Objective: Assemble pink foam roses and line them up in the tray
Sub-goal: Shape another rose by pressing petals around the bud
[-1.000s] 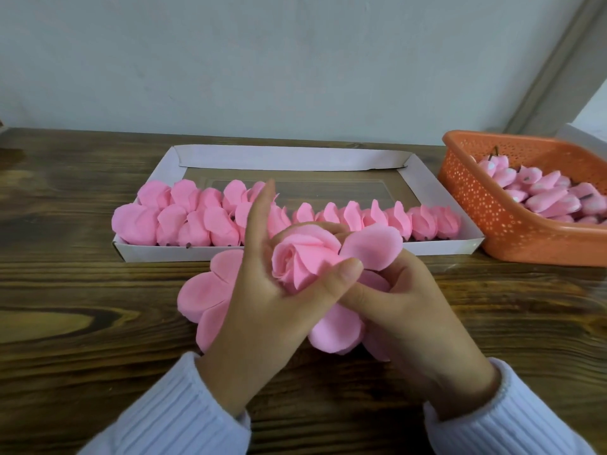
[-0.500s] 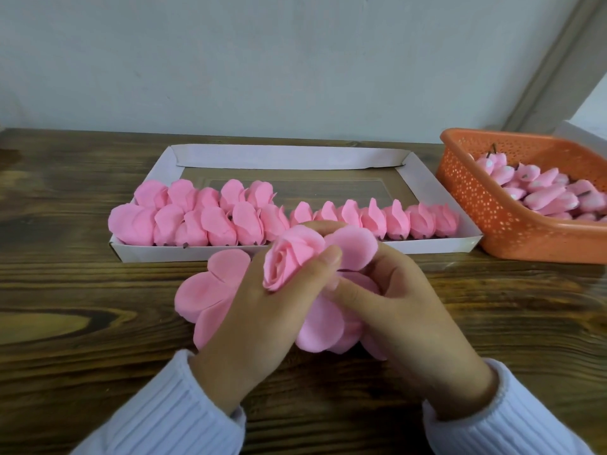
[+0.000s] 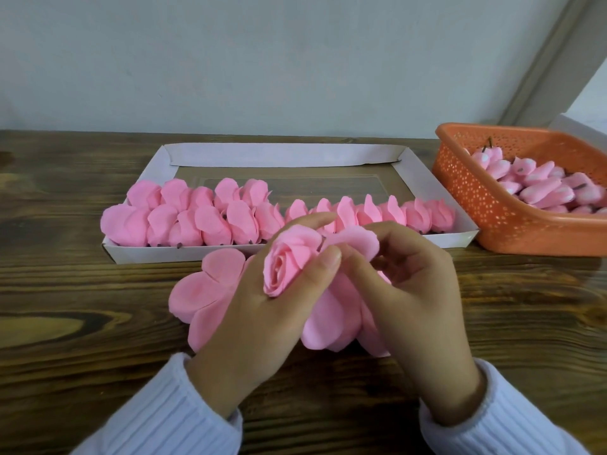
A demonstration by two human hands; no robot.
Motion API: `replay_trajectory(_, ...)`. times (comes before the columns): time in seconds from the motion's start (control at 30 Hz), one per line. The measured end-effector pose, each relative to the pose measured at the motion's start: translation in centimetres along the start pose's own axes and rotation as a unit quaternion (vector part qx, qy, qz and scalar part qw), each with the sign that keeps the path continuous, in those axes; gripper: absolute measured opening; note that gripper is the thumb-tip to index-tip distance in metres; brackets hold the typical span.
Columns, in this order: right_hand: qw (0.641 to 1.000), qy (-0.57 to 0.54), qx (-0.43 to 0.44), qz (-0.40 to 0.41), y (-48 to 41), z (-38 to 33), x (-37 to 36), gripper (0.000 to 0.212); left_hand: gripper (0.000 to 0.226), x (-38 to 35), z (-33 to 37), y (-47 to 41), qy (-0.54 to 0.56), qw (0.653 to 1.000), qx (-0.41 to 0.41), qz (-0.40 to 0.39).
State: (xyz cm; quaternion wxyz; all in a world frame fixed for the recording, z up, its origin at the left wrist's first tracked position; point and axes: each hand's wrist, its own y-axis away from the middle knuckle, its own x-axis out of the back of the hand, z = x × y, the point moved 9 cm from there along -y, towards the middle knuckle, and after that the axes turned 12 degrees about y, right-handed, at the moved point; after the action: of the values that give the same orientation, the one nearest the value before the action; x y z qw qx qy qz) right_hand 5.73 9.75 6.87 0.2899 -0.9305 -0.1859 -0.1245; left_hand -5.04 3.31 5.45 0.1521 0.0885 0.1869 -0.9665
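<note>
Pink foam rose (image 3: 287,264), a rolled bud with loose outer petals, is held over the dark wooden table (image 3: 65,323): the left hand (image 3: 256,326) pinches the bud, and the right hand (image 3: 420,300) curls round the petals at its 4 o'clock. At 12 o'clock the white cardboard tray (image 3: 282,154) holds finished pink roses (image 3: 184,221) along its near wall; an orange perforated basket (image 3: 473,192) of pink buds (image 3: 538,187) stands at 2 o'clock.

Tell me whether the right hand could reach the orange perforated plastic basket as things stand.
Probably yes: only wooden table lies between the right hand and the orange perforated plastic basket, though that hand is pinching the pink foam rose.
</note>
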Motion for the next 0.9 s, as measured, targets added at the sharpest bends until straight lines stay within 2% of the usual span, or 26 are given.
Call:
replay_trajectory(0.17, 0.999, 0.022, 0.028, 0.003, 0.2, -0.9, 0.0, 0.011, 0.026, 0.4, -0.3, -0.1, 0.008, 1.0, 0.005, 0.019)
replay_trajectory(0.27, 0.998, 0.041, 0.04, 0.009, 0.3, -1.2, 0.1, 0.008, 0.029, -0.2, -0.1, -0.1, -0.024, 1.0, -0.003, -0.006)
replay_trajectory(0.43, 0.997, 0.062, 0.039, 0.033, 0.3, -1.3, 0.6, 0.006, 0.019, -0.9, -0.6, 0.4, -0.055, 0.998, 0.01, -0.029)
replay_trajectory(0.63, 0.998, 0.043, 0.056, 0.006, 0.3, -1.6, 0.2, 0.003, 0.022, -0.9, -0.4, 0.3, -0.054, 0.998, -0.008, -0.042)
replay_trajectory(0.8, 0.994, 0.009, 0.105, -0.039, 0.4, -2.5, -0.6, 0.015, 0.023, 0.2, 0.4, 0.2, -0.047, 0.998, -0.037, 0.008)
replay_trajectory(0.9, 0.995, -0.04, 0.067, -0.057, 0.3, -1.6, -1.1, 0.037, 0.02, 1.5, -0.1, 0.2, -0.016, 0.997, -0.028, 0.071)
